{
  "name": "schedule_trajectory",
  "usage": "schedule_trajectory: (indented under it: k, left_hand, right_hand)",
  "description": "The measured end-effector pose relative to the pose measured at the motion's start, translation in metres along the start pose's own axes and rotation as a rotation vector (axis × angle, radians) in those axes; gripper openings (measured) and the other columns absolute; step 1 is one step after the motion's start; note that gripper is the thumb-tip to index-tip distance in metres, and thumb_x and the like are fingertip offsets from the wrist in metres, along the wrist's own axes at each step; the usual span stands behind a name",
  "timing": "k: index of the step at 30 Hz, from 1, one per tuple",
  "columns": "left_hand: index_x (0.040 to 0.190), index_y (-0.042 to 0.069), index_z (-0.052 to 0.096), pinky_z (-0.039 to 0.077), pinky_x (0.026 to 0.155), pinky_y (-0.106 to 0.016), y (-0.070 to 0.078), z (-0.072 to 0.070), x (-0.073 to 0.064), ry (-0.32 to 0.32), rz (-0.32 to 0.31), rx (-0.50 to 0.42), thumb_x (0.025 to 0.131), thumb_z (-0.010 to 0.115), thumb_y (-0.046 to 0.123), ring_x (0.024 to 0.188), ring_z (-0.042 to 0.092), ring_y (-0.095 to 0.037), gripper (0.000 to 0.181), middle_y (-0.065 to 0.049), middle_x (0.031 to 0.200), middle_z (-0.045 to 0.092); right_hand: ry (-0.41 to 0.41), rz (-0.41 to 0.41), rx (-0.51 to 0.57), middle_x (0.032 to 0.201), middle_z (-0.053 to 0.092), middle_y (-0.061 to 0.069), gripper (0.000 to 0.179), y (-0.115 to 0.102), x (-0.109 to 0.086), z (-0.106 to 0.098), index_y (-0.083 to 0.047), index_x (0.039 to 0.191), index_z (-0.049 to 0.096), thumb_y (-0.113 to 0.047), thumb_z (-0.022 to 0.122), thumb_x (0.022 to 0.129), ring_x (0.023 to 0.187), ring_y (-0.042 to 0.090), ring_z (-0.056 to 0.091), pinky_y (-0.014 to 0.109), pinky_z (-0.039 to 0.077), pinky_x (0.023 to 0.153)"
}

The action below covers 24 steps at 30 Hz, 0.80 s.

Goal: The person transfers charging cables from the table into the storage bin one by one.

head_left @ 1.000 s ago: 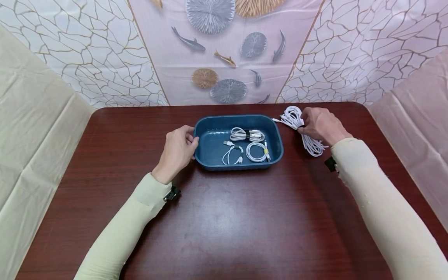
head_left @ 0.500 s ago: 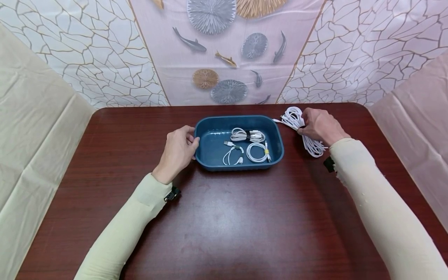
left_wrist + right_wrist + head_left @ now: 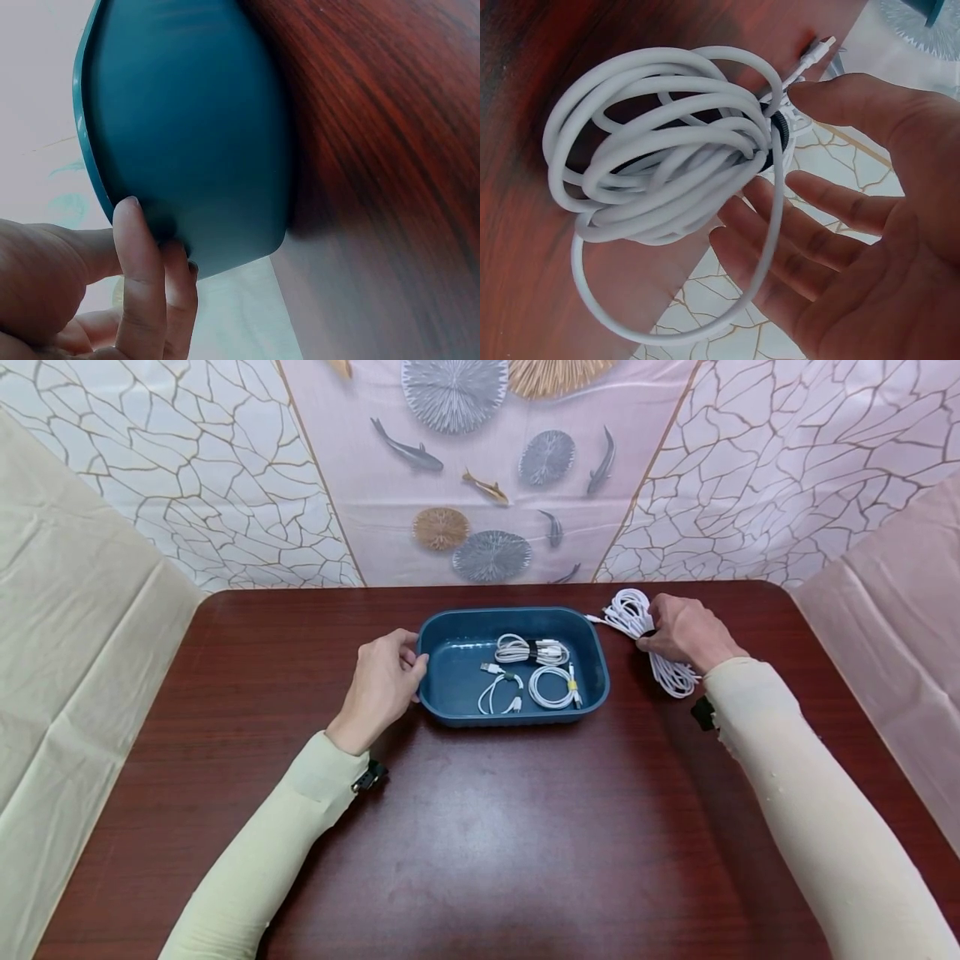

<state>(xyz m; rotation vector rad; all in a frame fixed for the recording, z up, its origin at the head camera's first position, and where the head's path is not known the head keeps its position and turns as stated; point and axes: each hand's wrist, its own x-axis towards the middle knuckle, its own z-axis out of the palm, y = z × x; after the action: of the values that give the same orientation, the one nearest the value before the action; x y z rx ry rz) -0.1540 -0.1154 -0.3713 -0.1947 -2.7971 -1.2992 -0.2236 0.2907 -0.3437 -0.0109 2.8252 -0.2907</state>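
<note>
In the head view, my left hand [image 3: 381, 685] grips the left end of a dark blue plastic bin [image 3: 453, 721]. Its fingers [image 3: 141, 262] lie against the bin's outer wall in the left wrist view. Inside the bin lie a white cable bundle with a black tie [image 3: 512, 649], a coiled white cable with a yellow tie [image 3: 547, 700] and a short white USB cable [image 3: 486, 697]. Right of the bin, my right hand [image 3: 693, 631] holds a long white cable bundle [image 3: 672, 677] around its black-tied middle. Loose loops [image 3: 660, 135] and a plug [image 3: 821, 51] show in the right wrist view.
The dark red-brown wooden table [image 3: 480, 827] extends in front of the bin and to both sides. A patterned cloth [image 3: 491, 502] hangs behind the table's back edge. Plain cloth walls [image 3: 67, 652] stand at both sides.
</note>
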Motion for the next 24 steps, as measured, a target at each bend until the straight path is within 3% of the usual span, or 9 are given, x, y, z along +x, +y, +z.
schedule_trajectory:
  k: [14,24]
  left_hand:
    - [0.134,-0.004,0.06,0.061,0.052,-0.025,-0.0018,0.001,-0.001,-0.002,0.004,0.004,0.1,0.063,0.012,0.056,0.067,-0.015,0.037,-0.014,0.091,0.066]
    - [0.132,-0.004,0.061,0.06,0.051,-0.025,-0.0012,0.0011,-0.0004,0.005,0.012,0.001,0.1,0.064,0.011,0.056,0.068,-0.015,0.036,-0.013,0.089,0.067]
  right_hand:
    - [-0.009,0.002,-0.011,0.119,0.058,0.029,0.046,0.0042,0.0036,0.0067,0.004,0.12,0.054,-0.03,0.068,0.092,0.103,0.042,0.055,0.056,0.051,0.086]
    - [-0.003,0.013,-0.021,0.099,0.061,0.022,0.037,0.0056,0.0061,0.0088,0.002,0.104,0.057,-0.033,0.067,0.093,0.093,0.039,0.058,0.051,0.051,0.077]
